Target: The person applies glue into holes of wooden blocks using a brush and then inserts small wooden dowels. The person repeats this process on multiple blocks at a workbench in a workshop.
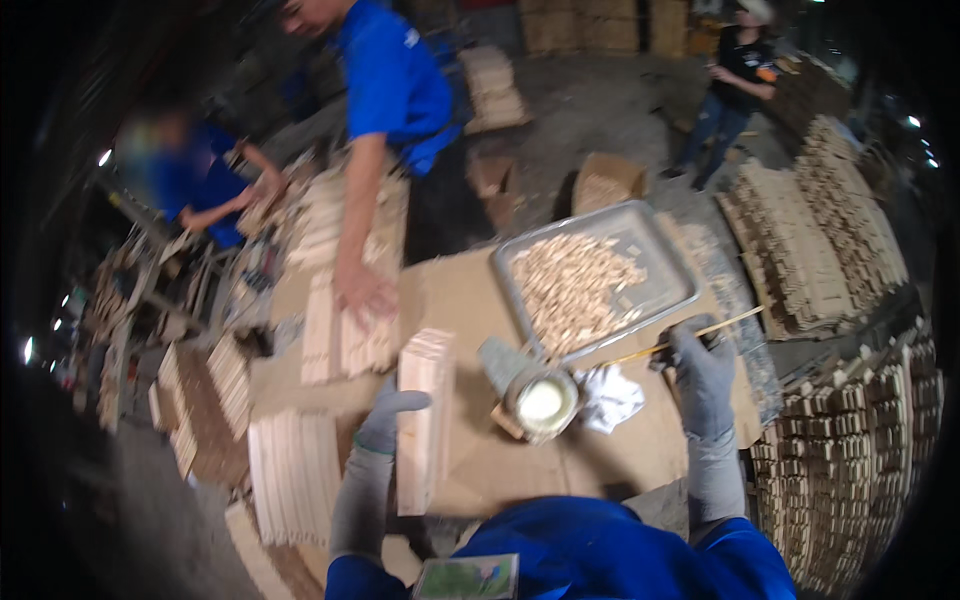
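My left hand (388,418), in a grey glove, grips a stack of pale wooden slats (424,420) standing on the table from its left side. Its thumb lies across the wood; the other fingers are mostly hidden. In my gloved right hand (703,372) is a thin wooden stick (733,320), perhaps a brush handle, whose yellowish end points left toward the middle of the table. Between my hands sits a crusted cup of white liquid (541,402), with a crumpled white rag (609,398) beside it. Beyond them lies a metal tray (662,272) of small wooden pieces (575,285).
Cardboard (470,280) covers the table. At the far left, a co-worker's hand (364,292) rests on wooden slats (320,330). More slats (295,475) are stacked at my left, and tall wood stacks (840,470) stand at right. Cardboard boxes (610,180) stand beyond the table.
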`<move>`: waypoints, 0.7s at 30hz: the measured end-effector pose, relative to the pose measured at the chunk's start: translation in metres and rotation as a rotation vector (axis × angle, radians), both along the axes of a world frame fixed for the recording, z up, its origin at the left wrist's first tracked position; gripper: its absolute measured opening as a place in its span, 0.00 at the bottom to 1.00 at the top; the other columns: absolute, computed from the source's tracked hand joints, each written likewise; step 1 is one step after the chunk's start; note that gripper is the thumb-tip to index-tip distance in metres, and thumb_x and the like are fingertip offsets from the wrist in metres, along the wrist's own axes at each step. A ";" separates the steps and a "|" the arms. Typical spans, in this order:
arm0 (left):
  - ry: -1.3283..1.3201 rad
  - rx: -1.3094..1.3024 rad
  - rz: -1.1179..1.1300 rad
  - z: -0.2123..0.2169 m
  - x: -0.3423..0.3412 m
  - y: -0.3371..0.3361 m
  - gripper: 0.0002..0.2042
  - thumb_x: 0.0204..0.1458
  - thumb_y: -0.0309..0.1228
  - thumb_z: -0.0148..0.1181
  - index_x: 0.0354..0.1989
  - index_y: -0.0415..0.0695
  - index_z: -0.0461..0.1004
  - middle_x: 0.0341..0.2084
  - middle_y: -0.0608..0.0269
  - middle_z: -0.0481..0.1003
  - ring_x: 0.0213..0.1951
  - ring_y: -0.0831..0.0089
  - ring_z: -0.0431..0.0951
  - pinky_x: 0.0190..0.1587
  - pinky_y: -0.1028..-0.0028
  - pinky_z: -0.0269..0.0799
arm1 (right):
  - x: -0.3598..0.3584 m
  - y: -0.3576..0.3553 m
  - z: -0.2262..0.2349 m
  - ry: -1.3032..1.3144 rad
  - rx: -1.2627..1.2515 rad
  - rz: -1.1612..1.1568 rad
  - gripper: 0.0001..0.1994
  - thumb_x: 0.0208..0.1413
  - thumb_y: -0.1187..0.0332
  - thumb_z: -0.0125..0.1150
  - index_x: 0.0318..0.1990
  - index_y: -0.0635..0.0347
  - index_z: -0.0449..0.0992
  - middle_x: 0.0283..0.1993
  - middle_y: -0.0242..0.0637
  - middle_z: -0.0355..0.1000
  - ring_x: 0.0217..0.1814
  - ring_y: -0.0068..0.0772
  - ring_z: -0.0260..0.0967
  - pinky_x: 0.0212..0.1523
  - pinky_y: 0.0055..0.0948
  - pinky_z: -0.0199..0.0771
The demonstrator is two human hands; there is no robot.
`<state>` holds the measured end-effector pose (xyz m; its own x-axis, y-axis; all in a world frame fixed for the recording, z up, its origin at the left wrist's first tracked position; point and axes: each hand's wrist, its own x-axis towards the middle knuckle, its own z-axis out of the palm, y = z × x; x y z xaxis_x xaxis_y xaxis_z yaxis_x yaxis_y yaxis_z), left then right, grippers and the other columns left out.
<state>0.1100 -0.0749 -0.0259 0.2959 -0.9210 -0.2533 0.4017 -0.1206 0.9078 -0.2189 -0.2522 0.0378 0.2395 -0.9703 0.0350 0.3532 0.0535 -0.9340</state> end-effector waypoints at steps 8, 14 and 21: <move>0.104 0.164 -0.008 -0.047 0.106 -0.162 0.23 0.41 0.33 0.60 0.48 0.41 0.67 0.32 0.61 0.72 0.32 0.67 0.75 0.35 0.70 0.75 | -0.021 -0.027 -0.004 0.036 0.033 -0.106 0.11 0.52 0.70 0.61 0.37 0.70 0.71 0.30 0.42 0.73 0.28 0.29 0.73 0.29 0.26 0.78; -0.719 0.245 0.313 -0.140 0.206 -0.250 0.42 0.32 0.44 0.67 0.58 0.39 0.59 0.43 0.51 0.70 0.44 0.57 0.73 0.47 0.61 0.70 | -0.018 -0.033 -0.003 0.149 0.059 -0.174 0.11 0.52 0.69 0.61 0.35 0.70 0.71 0.29 0.42 0.73 0.28 0.29 0.73 0.29 0.26 0.78; -1.548 0.888 0.121 -0.128 0.081 -0.241 0.48 0.37 0.57 0.58 0.67 0.50 0.46 0.65 0.45 0.46 0.63 0.40 0.48 0.57 0.44 0.53 | -0.024 -0.032 -0.019 0.150 0.059 -0.232 0.09 0.52 0.70 0.60 0.34 0.69 0.71 0.29 0.42 0.72 0.28 0.30 0.73 0.30 0.28 0.78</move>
<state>0.1907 -0.3159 -0.1535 0.7706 -0.6340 -0.0653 -0.6254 -0.7719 0.1145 -0.2429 -0.2842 0.0191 0.0087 -0.9991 -0.0418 0.2207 0.0427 -0.9744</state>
